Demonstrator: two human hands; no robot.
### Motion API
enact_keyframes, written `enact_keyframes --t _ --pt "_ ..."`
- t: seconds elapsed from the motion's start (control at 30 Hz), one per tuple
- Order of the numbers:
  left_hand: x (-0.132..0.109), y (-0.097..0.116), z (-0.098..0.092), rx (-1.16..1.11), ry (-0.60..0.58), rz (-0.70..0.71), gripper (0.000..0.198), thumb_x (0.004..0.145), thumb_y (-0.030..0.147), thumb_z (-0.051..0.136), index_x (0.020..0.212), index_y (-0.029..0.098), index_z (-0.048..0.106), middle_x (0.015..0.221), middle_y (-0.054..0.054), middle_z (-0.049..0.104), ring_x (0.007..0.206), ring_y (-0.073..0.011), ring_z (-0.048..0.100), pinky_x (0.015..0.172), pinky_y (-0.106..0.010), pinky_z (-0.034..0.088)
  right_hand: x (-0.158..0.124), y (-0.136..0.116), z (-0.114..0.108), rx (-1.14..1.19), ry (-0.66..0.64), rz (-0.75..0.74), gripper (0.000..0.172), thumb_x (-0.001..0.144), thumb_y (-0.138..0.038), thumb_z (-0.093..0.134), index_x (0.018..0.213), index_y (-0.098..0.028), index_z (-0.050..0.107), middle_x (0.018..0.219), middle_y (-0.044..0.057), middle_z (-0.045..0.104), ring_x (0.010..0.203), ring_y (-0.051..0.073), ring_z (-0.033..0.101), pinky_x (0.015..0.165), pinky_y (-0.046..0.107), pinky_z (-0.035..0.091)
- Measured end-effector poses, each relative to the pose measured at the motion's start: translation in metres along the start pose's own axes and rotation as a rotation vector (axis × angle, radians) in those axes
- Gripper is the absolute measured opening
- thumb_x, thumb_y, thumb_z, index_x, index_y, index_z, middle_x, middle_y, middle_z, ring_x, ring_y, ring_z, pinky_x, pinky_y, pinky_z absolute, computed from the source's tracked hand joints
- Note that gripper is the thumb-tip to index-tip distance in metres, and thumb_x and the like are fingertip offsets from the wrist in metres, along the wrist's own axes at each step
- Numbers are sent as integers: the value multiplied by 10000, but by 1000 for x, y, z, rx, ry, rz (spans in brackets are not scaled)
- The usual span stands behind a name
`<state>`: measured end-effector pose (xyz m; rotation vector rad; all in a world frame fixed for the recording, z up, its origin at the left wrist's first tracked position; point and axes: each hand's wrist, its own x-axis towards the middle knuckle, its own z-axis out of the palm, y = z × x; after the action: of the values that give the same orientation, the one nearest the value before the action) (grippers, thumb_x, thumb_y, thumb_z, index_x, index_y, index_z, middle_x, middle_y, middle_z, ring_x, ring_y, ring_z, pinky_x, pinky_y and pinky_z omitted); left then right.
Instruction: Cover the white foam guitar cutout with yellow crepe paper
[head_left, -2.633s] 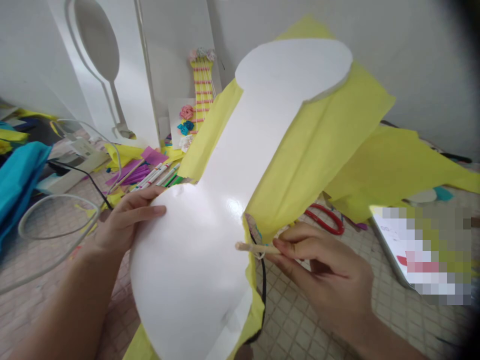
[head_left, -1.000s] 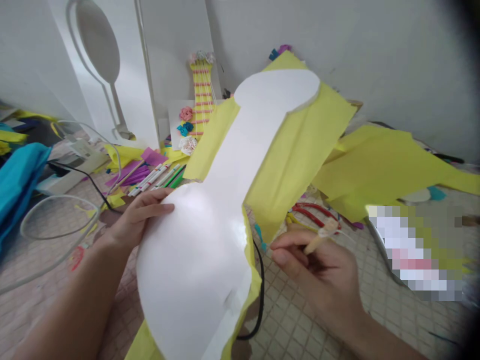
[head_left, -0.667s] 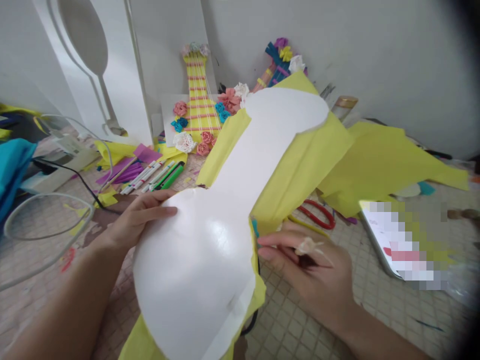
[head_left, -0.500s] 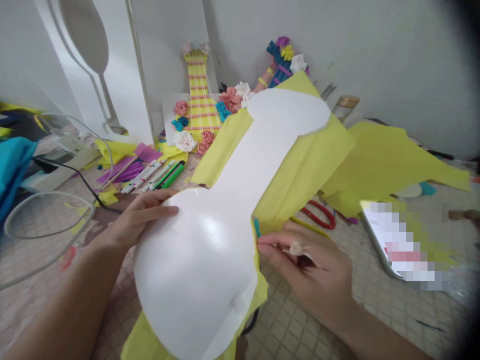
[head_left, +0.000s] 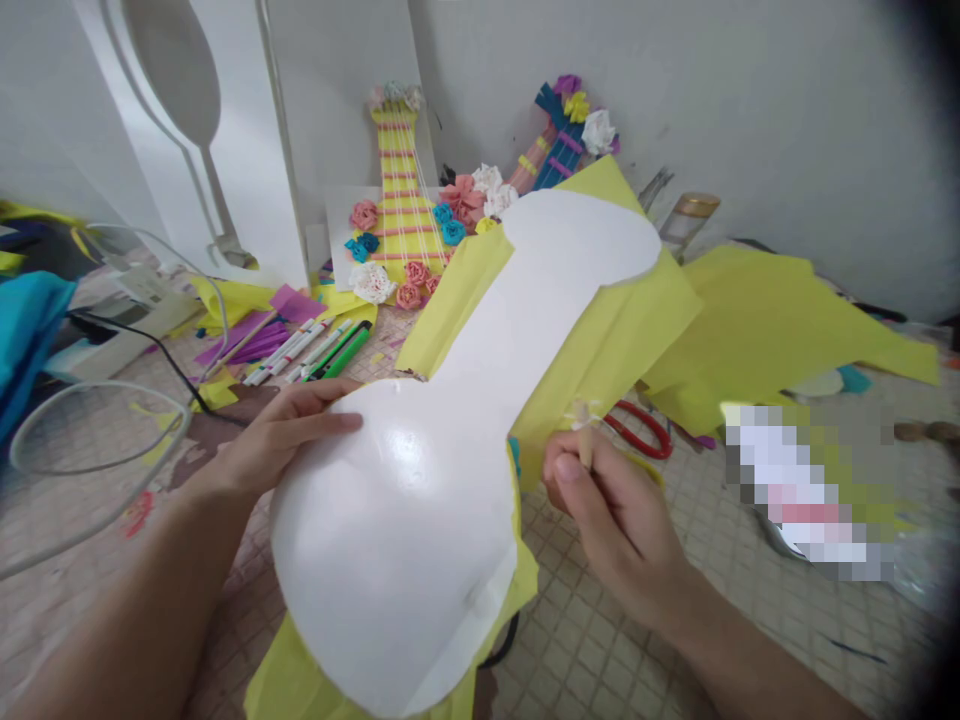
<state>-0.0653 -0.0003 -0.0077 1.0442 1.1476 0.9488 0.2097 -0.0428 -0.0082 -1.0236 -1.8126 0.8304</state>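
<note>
A white guitar-shaped foam board (head_left: 420,500) lies tilted in front of me, with yellow tissue paper (head_left: 600,340) under it and sticking out along its edges. My left hand (head_left: 277,440) rests on the board's left rim, thumb on top, gripping it. My right hand (head_left: 607,510) is closed around a small wooden stick (head_left: 583,440) with a gluey, stringy tip that points up, just right of the board's waist and in front of the yellow paper.
Decorated paper guitars with paper flowers (head_left: 409,215) lean on the wall behind. Markers (head_left: 315,350) and purple paper lie at left, red-handled scissors (head_left: 645,430) right of my hand, more yellow paper (head_left: 772,320) beyond. Cables (head_left: 90,430) and blue cloth are at far left.
My right hand has drawn the stick away from the board's edge and turned its tip upward. The board's far end has dropped lower. My left hand has stayed on the rim.
</note>
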Motion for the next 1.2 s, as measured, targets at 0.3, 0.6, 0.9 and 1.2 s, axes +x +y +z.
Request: enact_keyframes --t 0.3,0.6,0.9,1.2 --pt "-1 0 0 5 -3 19 259 604 190 727 862 202 711 720 -59 721 525 -192 658 435 -233 523 6 -2 0 -111 97 -156 69 795 -164 583 803 -225 611 775 -10 592 714 123 569 583 241 438" --pt "-1 1 1 24 -2 4 252 603 204 733 854 198 711 703 -58 720 514 -193 654 425 -236 517 4 -1 0 -54 -28 -81 54 845 -173 503 844 -208 544 826 13 563 746 129 535 606 253 425" --pt "-1 1 -1 -10 12 -6 273 586 195 734 859 203 713 684 -46 719 485 -194 648 400 -237 513 1 -1 2 28 -94 -24 81 890 -204 415 820 -213 454 773 -4 452 710 122 452 632 264 383" --pt "0 2 -5 -130 53 0 344 553 159 745 892 213 716 687 -25 720 518 -195 663 439 -234 532 -3 -2 1 203 -72 40 241 924 -276 342 719 -205 446 634 -33 386 569 97 384 510 240 319"
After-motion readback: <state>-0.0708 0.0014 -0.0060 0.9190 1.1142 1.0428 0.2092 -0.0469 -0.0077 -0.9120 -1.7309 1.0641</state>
